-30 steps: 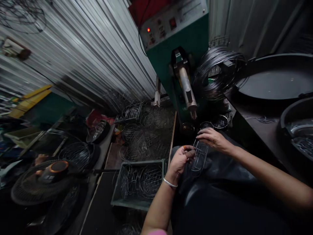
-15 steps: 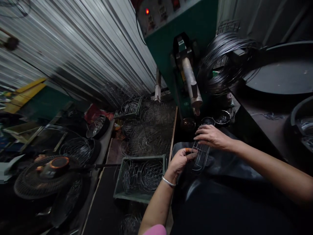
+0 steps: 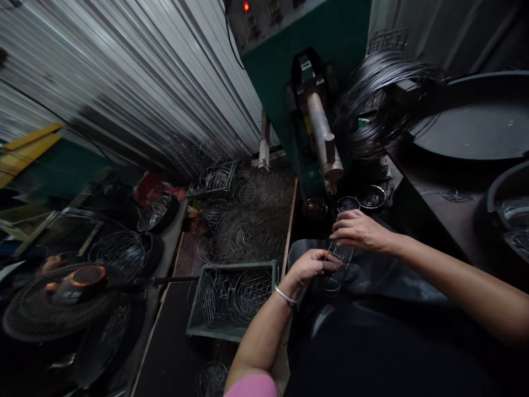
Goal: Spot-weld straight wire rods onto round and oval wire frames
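A small wire rack with a rounded end hangs between my two hands, above the dark apron on my lap. My left hand, with a silver bangle at the wrist and an orange wrap on a finger, is closed on the rack's near left side. My right hand grips the far end from above, its fingers bent over the wires. Just beyond my hands, the welding machine's metal arm points down toward small dishes of dark bits.
At left stands a green crate full of wire rings and grids. A wire coil hangs by the green machine. Round basins line the right bench. A fan sits far left; wire pieces cover the floor.
My left hand has shifted slightly along the rack toward my right hand. The rack tilts a little differently. My view has turned slightly; the right hand stays almost in place.
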`<state>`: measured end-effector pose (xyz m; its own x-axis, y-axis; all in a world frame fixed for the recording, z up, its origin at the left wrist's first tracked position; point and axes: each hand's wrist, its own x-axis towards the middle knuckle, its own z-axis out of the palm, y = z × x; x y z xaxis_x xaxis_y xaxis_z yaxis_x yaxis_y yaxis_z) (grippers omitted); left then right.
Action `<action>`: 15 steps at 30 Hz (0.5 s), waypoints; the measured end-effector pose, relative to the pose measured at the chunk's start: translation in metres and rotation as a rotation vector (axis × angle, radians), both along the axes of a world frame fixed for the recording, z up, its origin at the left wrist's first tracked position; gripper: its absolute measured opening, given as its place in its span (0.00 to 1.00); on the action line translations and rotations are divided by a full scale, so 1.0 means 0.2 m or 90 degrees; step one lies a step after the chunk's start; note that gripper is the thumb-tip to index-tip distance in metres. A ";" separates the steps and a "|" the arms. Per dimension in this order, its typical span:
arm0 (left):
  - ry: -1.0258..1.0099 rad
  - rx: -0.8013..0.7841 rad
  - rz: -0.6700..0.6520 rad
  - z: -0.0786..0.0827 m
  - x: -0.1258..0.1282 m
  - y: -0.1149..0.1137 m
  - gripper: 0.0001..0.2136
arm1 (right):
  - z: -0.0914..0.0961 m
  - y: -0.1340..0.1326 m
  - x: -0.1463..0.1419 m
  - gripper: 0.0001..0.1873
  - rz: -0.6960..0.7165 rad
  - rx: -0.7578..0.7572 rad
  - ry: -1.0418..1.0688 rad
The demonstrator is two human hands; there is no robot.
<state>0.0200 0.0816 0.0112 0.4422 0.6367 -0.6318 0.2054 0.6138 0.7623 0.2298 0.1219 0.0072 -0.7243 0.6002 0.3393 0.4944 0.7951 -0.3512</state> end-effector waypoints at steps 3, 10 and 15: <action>0.019 -0.001 -0.014 0.02 0.02 0.01 0.09 | 0.00 0.01 0.01 0.22 0.001 0.000 -0.008; -0.004 -0.021 0.036 0.04 0.03 0.01 0.13 | -0.01 0.04 0.04 0.20 -0.002 -0.030 -0.005; 0.004 -0.018 0.091 0.03 0.03 -0.01 0.20 | 0.00 0.04 0.03 0.19 0.041 -0.075 0.015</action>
<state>0.0264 0.0789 0.0166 0.3434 0.6747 -0.6534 0.1191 0.6588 0.7428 0.2366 0.1289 0.0064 -0.7550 0.5900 0.2863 0.4346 0.7771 -0.4554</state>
